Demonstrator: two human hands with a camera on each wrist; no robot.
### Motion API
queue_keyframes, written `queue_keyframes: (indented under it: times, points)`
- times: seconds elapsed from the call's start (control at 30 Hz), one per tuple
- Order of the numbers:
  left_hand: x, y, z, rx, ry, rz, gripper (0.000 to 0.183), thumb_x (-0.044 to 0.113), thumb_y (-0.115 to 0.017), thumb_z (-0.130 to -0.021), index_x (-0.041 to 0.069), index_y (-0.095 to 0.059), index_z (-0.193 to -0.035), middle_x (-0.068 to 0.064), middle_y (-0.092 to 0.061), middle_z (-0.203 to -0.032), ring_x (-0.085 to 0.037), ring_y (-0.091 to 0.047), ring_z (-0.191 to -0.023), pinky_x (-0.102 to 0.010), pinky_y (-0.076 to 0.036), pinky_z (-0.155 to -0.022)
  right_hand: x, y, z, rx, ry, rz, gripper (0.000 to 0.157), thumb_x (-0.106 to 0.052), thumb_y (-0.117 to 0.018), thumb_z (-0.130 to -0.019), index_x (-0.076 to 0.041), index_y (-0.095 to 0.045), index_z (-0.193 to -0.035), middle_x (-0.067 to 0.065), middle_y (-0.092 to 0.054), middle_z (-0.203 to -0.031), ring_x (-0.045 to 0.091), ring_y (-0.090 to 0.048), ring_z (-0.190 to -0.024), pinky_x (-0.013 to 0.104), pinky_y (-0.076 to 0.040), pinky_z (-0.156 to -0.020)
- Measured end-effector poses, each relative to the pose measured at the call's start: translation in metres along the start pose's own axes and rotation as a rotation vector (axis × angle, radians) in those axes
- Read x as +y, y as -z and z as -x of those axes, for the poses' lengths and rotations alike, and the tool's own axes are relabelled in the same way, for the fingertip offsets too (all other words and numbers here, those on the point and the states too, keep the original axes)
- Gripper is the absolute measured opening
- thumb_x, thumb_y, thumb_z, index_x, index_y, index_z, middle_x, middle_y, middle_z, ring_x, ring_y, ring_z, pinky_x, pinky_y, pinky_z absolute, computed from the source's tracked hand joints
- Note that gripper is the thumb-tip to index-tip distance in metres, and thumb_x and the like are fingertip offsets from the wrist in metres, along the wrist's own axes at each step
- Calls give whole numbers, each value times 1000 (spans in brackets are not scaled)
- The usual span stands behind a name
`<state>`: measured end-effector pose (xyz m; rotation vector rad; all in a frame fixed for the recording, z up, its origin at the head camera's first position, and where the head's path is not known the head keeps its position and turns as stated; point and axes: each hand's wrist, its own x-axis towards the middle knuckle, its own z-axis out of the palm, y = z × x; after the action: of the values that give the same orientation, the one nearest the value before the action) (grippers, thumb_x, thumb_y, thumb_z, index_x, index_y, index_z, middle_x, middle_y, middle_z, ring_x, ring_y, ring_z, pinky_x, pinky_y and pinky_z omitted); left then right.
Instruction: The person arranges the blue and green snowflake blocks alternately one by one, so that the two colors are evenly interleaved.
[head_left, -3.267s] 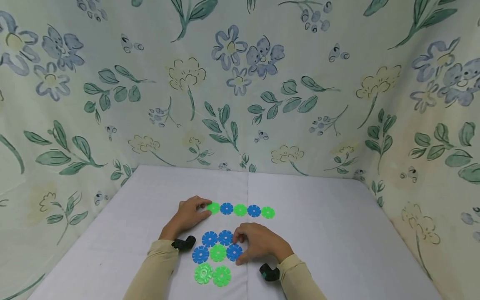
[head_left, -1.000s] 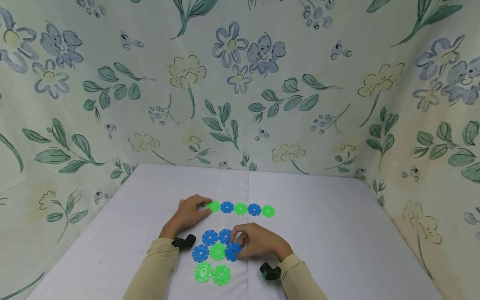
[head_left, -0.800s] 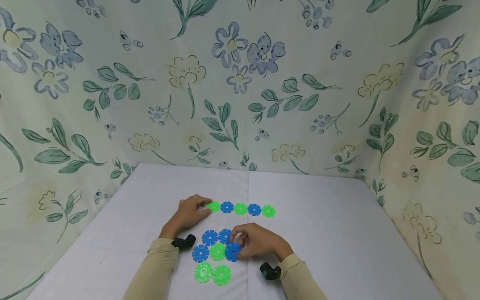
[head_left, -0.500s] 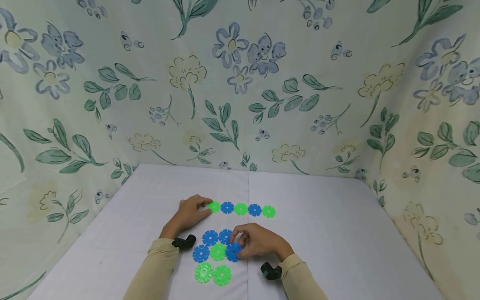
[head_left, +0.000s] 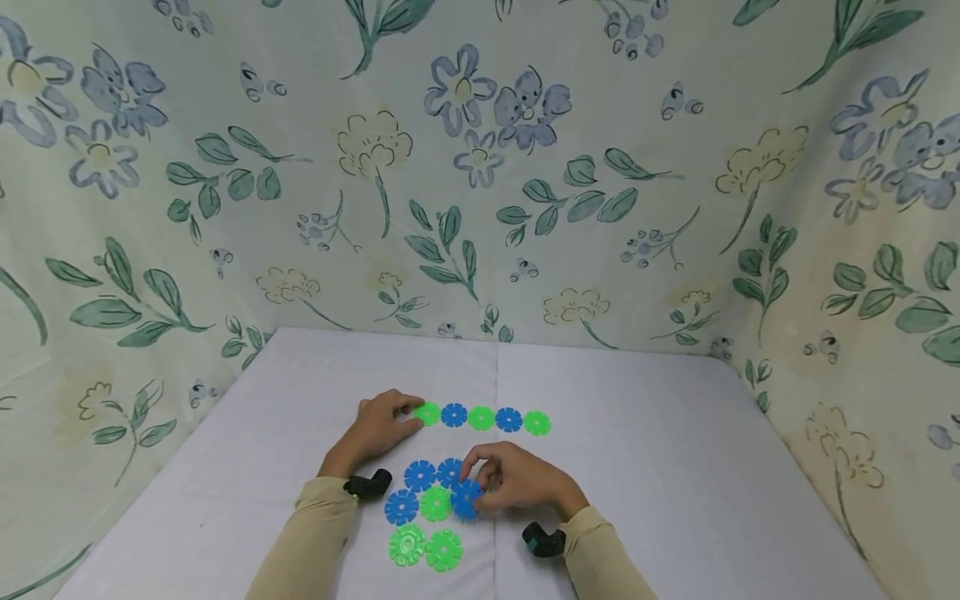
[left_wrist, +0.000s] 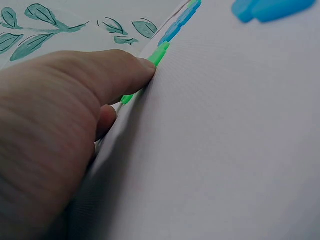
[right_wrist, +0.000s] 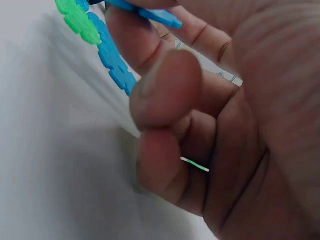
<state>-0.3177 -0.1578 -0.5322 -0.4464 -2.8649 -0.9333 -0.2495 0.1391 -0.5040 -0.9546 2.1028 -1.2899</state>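
Note:
My left hand [head_left: 378, 427] lies at the left end of a row of notched plastic discs, its thumb and fingers at the edges of a green disc [head_left: 428, 414]. In the left wrist view, the thumb meets this green disc [left_wrist: 160, 53]. Between thumb and finger, my right hand [head_left: 525, 481] pinches a blue disc [head_left: 466, 502], tilted and raised a little off the cloth. The right wrist view shows part of the blue disc [right_wrist: 162, 18] above curled fingers. Beside it lie a green disc [head_left: 436, 504] and a blue disc [head_left: 449, 472], the latter partly covered.
Blue and green discs alternate along the row, ending in a green disc [head_left: 537, 423] at the right. Nearer me lie two blue discs [head_left: 401, 507] at the group's left and two green discs [head_left: 444, 550] in front. White cloth [head_left: 637, 467] covers the table; a floral curtain [head_left: 480, 233] hangs behind.
My right hand has taken hold of the blue disc at the group's right, shifted it slightly left, and tilted it up. The left hand and the row stay put.

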Motion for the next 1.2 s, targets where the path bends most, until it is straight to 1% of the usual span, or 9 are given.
queue_keyframes:
  times: [0.13, 0.3, 0.37, 0.53, 0.6, 0.8, 1.0, 1.07, 1.2]
  points:
    - [2, 1, 0, 9, -11, 3, 35, 38, -75, -88, 29, -72, -122, 12, -60, -92, -11, -49, -83, -37, -26, -80, -2, 2, 2, 50, -15, -29, 35, -15, -81, -81, -23, -67, -112, -4, -65, -77, 6, -43, -52, 22, -42, -53]
    - [3, 1, -1, 13, -13, 3, 35, 38, -75, -88, 29, -72, -122, 13, -60, -93, -10, -49, -83, -36, -26, -79, -5, 5, 4, 125, -29, -37, 35, -16, -81, -82, -24, -67, -113, 0, -65, -80, 7, -45, -55, 23, -43, -54]
    - [2, 0, -1, 13, -15, 3, 36, 39, -75, -89, 29, -71, -123, 12, -60, -93, -10, -49, -83, -37, -26, -80, -6, 6, 5, 145, -25, -34, 35, -16, -81, -82, -22, -67, -113, 2, -65, -81, 7, -47, -55, 23, -44, -54]
    - [1, -1, -1, 5, 1, -8, 36, 41, -74, -89, 30, -71, -124, 13, -59, -93, -10, -50, -84, -36, -26, -81, -4, 8, 5, 209, -47, 19, 34, -18, -80, -83, -26, -66, -113, 1, -67, -84, 7, -53, -58, 24, -48, -55]
    - [0, -1, -1, 3, 10, -6, 36, 41, -74, -88, 30, -71, -123, 13, -59, -92, -11, -50, -84, -36, -26, -81, -4, 10, 6, 244, -58, 22, 34, -19, -79, -83, -27, -66, -113, 1, -67, -85, 7, -54, -58, 26, -48, -54]
    - [1, -1, -1, -4, 24, -12, 37, 41, -75, -88, 31, -70, -124, 13, -59, -92, -11, -50, -85, -36, -27, -82, -6, 16, 12, 330, -56, -17, 35, -16, -78, -85, -23, -65, -117, 3, -64, -85, 9, -53, -52, 27, -48, -49]
    - [2, -1, -2, -1, 25, -12, 37, 41, -75, -88, 31, -71, -123, 13, -58, -92, -11, -50, -85, -36, -27, -81, -8, 22, 15, 365, -47, -8, 35, -15, -76, -86, -21, -64, -119, 2, -64, -84, 8, -50, -51, 24, -46, -47]
    - [2, -1, -2, 0, 27, -11, 37, 41, -75, -88, 31, -71, -123, 13, -59, -92, -11, -50, -85, -36, -27, -81, -9, 25, 17, 383, -56, 2, 35, -16, -76, -86, -20, -64, -119, 2, -64, -84, 7, -49, -51, 24, -45, -47]
    - [0, -2, -2, 3, 30, -13, 36, 41, -75, -88, 32, -71, -123, 13, -59, -92, -10, -50, -85, -36, -27, -81, -10, 32, 21, 462, -93, -6, 35, -14, -75, -87, -19, -64, -120, 4, -65, -82, 9, -46, -50, 24, -42, -47]
